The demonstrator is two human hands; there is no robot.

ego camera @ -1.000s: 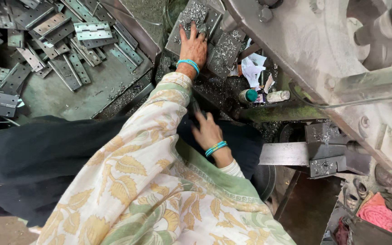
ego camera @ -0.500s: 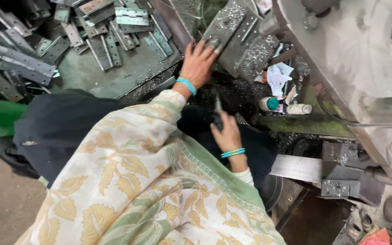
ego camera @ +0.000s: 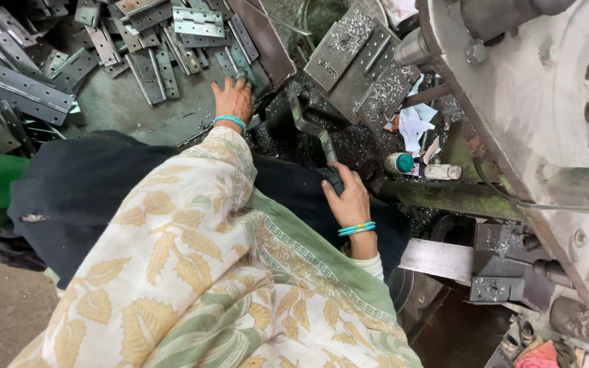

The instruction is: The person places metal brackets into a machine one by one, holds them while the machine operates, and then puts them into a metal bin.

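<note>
Metal lever (ego camera: pixel 311 133) in right hand (ego camera: pixel 348 197), white paper scrap (ego camera: pixel 414 123) beyond

The left hand (ego camera: pixel 233 101) is reaching out and touching the flat metal hinges (ego camera: pixel 172 48) lying in a heap on the dirty tray (ego camera: pixel 124 109). The right hand (ego camera: pixel 349 197) is gripping the dark lever handle (ego camera: pixel 318 143) of the big grey machine (ego camera: pixel 512 88). Shiny metal chips (ego camera: pixel 383 88) are sitting on the machine block. A small green-capped bottle (ego camera: pixel 399 163) is lying nearby.
</note>
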